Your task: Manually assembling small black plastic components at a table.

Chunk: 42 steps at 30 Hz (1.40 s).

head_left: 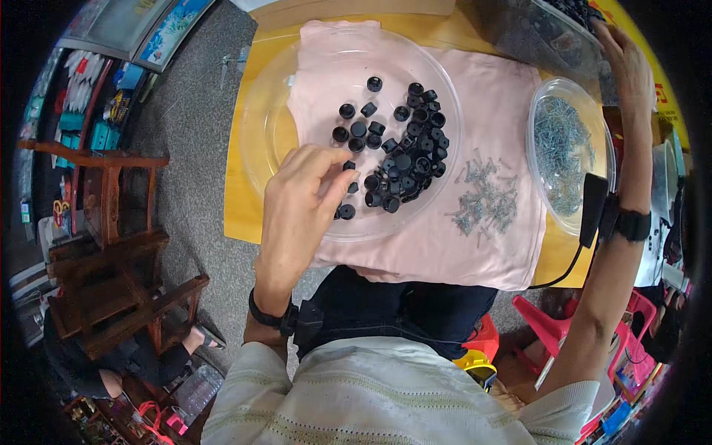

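Over a round clear plastic tray (256,111), my left hand (300,200) is closed in a pinch, with a small black cap (350,166) between thumb and forefinger. Many more short, round black caps (423,144) are heaped on the tray's right side, and a few lie loose towards its middle. My right arm stretches to the far right, where my right hand (629,74) reaches over the edge of a clear box (549,37) that has black pieces (575,9) in it. Those fingertips are partly hidden among the dark pieces, so their grip does not show.
A pink cloth (512,81) covers much of the yellow table (237,200). On it lies a pile of small metal screws (486,200). An oval clear tub (535,141) holds more screws. A black device with a cable (593,200) is by my right forearm. Wooden chairs (111,222) stand left.
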{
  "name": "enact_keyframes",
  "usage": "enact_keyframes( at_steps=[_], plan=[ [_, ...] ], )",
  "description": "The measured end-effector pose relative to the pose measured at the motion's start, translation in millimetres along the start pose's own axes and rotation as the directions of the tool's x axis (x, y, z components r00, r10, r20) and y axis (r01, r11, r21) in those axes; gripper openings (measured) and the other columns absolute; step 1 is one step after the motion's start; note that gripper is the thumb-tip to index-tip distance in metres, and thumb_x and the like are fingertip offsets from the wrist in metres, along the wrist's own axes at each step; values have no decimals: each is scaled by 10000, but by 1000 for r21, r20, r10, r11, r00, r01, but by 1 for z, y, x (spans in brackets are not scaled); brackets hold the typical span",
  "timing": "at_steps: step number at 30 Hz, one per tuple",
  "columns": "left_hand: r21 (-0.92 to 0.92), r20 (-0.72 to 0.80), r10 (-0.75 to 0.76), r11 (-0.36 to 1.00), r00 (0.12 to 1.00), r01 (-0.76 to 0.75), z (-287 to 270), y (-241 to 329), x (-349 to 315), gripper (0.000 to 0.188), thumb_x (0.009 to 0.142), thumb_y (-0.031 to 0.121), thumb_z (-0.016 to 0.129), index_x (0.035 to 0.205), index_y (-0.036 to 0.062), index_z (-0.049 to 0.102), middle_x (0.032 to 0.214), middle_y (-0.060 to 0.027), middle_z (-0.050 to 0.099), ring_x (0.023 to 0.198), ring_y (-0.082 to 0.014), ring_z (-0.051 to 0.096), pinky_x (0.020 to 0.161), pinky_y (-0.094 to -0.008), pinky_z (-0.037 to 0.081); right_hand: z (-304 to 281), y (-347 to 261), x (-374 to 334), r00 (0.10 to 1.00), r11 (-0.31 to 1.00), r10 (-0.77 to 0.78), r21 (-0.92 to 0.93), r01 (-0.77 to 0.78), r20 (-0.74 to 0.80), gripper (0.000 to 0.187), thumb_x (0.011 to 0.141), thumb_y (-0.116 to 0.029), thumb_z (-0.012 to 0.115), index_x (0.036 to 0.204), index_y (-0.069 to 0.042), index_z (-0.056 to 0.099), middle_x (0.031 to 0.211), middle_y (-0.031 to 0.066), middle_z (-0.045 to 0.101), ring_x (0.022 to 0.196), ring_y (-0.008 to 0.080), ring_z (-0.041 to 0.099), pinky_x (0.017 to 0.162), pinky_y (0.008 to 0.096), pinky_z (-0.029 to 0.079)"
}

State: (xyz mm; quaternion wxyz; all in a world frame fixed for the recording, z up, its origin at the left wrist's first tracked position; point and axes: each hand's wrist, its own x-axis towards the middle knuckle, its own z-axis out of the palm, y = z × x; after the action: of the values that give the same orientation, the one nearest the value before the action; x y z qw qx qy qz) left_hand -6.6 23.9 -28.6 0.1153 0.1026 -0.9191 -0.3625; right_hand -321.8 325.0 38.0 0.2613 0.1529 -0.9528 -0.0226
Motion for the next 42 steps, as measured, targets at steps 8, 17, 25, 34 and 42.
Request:
enact_keyframes(
  at_steps=[8, 17, 25, 34, 42],
  plan=[
    [15, 29, 37, 999, 999, -38, 10, -3, 7, 146, 744, 31, 655, 885, 5, 624, 836, -139, 602, 794, -311, 587, 682, -354, 468, -73, -40, -96, 990, 825, 86, 565, -6, -115, 293, 924, -321, 541, 1201, -260, 619, 1193, 30, 614, 931, 137, 639, 774, 256, 508],
    [-494, 84, -31, 867, 996, 68, -1, 40, -29, 137, 792, -8, 650, 929, -6, 636, 902, -58, 648, 797, -125, 614, 713, -241, 480, -118, -143, -265, 986, 354, -56, 927, -125, 154, 317, 706, 40, 692, 1007, -53, 663, 876, 83, 652, 725, 179, 599, 580, 268, 481],
    [-833, 491, 10, 298, 871, 466, 44, 66, -85, 188, 833, 30, 655, 1006, 2, 587, 945, -45, 613, 872, -93, 580, 781, -225, 473, -128, -146, -316, 991, 241, 63, 962, -131, 119, 312, 710, 20, 722, 1008, -35, 648, 841, 76, 637, 714, 181, 593, 601, 269, 482],
    [-786, 557, 68, 364, 828, 499, 63, 77, -82, 190, 847, 52, 643, 1026, 19, 587, 924, -30, 608, 834, -89, 577, 728, -240, 488, -128, -124, -324, 965, 172, 114, 952, -255, 238, 232, 761, 13, 688, 985, -32, 650, 864, 75, 624, 716, 145, 617, 589, 235, 497],
    [-195, 148, 375, 918, 915, -344, 84, 73, -46, 181, 786, -63, 617, 945, 7, 664, 802, -89, 598, 652, -143, 580, 579, -246, 446, -93, -98, -306, 953, 348, 171, 890, -296, 250, 154, 765, -22, 670, 907, -27, 612, 830, 101, 594, 701, 222, 612, 579, 305, 505]
  ],
)
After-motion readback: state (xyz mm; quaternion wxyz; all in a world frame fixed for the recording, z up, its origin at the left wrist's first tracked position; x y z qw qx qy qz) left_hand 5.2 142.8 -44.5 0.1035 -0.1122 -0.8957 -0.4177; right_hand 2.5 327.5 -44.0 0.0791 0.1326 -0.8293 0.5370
